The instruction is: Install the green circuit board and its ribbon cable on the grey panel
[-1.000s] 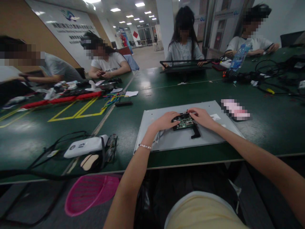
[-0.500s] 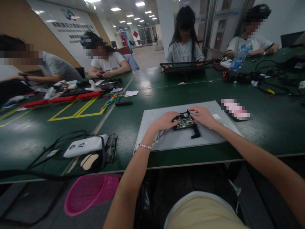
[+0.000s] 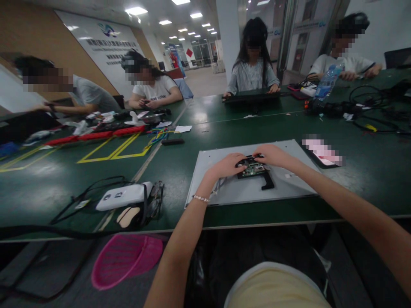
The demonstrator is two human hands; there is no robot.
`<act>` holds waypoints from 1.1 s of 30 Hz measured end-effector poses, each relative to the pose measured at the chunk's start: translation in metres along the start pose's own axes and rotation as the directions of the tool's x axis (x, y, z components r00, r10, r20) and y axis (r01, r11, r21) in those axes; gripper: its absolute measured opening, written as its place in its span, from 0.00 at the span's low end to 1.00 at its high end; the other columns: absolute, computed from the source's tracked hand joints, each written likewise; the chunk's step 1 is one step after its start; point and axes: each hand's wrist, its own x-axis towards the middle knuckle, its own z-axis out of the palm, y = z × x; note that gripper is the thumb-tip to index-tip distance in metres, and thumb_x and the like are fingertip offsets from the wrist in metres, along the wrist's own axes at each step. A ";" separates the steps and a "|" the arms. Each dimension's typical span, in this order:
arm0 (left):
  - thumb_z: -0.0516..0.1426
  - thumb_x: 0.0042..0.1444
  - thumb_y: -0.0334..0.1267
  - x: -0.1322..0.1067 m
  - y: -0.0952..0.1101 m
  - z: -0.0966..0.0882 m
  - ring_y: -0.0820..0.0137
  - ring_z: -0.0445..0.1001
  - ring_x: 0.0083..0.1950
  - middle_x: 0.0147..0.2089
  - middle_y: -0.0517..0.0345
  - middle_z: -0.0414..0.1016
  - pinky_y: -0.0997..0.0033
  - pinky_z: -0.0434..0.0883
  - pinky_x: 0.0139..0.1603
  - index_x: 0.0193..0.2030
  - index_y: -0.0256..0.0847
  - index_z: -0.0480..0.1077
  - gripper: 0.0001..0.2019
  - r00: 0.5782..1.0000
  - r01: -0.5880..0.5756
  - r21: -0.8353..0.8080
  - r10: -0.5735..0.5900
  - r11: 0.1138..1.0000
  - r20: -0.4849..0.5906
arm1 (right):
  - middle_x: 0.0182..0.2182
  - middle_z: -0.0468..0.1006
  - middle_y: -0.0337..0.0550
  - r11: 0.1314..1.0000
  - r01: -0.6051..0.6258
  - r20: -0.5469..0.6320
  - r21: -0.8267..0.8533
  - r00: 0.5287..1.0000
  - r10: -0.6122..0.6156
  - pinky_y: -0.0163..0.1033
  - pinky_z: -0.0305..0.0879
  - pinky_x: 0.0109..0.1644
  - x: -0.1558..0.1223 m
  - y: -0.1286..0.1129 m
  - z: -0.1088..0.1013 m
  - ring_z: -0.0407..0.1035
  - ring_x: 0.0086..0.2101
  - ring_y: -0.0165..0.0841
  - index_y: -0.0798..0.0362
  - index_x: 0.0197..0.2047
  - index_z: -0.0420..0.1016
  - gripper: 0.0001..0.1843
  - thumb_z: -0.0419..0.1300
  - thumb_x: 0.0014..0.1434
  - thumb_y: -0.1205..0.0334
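Observation:
A green circuit board [image 3: 255,170] in a black plastic frame lies on a large grey flat panel [image 3: 287,188] before me. My left hand [image 3: 227,165] is closed on the board's left side, the thumb along its near part and the fingers at the back edge. Curled over the far right corner is my right hand [image 3: 272,155], its fingertips pressed onto the black frame; the hand partly hides what they grip. A black arm of the frame [image 3: 267,182] extends from the board toward me. Thin grey wires [image 3: 219,183] run out beneath my left wrist.
A phone [image 3: 323,152] lies right of the panel. To the left are a white box-like device [image 3: 124,196], a mouse [image 3: 128,217], glasses [image 3: 156,199] and cables. A pink basket [image 3: 128,261] stands below the table edge. Several people sit around the table, one holding a black panel [image 3: 253,98].
The whole view has shifted slightly. My right hand's fingers have moved inward over the board's far edge, while my left hand keeps its hold. Across the table, a person's black panel now lies flatter.

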 end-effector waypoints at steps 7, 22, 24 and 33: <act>0.51 0.63 0.45 0.000 -0.005 0.004 0.62 0.65 0.60 0.59 0.47 0.68 0.58 0.59 0.63 0.60 0.39 0.63 0.22 1.000 -0.011 0.021 0.011 1.000 -0.005 | 0.35 0.82 0.43 0.997 -0.079 -0.062 0.007 0.995 0.079 0.40 0.66 0.38 0.010 0.008 0.005 0.74 0.35 0.38 0.49 0.38 0.81 0.12 0.55 0.58 0.64; 0.51 0.63 0.46 -0.001 0.002 0.001 0.60 0.63 0.62 0.62 0.45 0.65 0.59 0.58 0.64 0.61 0.36 0.62 0.23 1.000 0.029 0.039 -0.030 0.999 0.008 | 0.32 0.81 0.43 0.889 -0.140 -0.152 0.437 0.962 0.227 0.36 0.66 0.39 0.040 0.015 0.048 0.72 0.32 0.33 0.55 0.36 0.79 0.11 0.57 0.57 0.59; 0.51 0.63 0.46 -0.001 0.002 0.002 0.60 0.64 0.62 0.62 0.45 0.65 0.60 0.59 0.63 0.60 0.36 0.62 0.23 0.999 0.031 0.040 -0.031 0.999 0.006 | 0.33 0.81 0.44 0.856 -0.133 -0.168 0.500 0.954 0.247 0.37 0.66 0.40 0.039 0.017 0.051 0.72 0.33 0.34 0.55 0.37 0.79 0.12 0.57 0.57 0.58; 0.51 0.61 0.46 0.000 0.009 0.002 0.60 0.66 0.59 0.58 0.47 0.68 0.61 0.60 0.60 0.59 0.38 0.62 0.22 0.994 0.106 0.089 -0.104 0.990 -0.023 | 0.33 0.81 0.44 0.852 -0.069 -0.229 0.520 0.949 0.217 0.38 0.64 0.42 0.040 0.017 0.056 0.72 0.35 0.36 0.55 0.37 0.80 0.13 0.55 0.58 0.61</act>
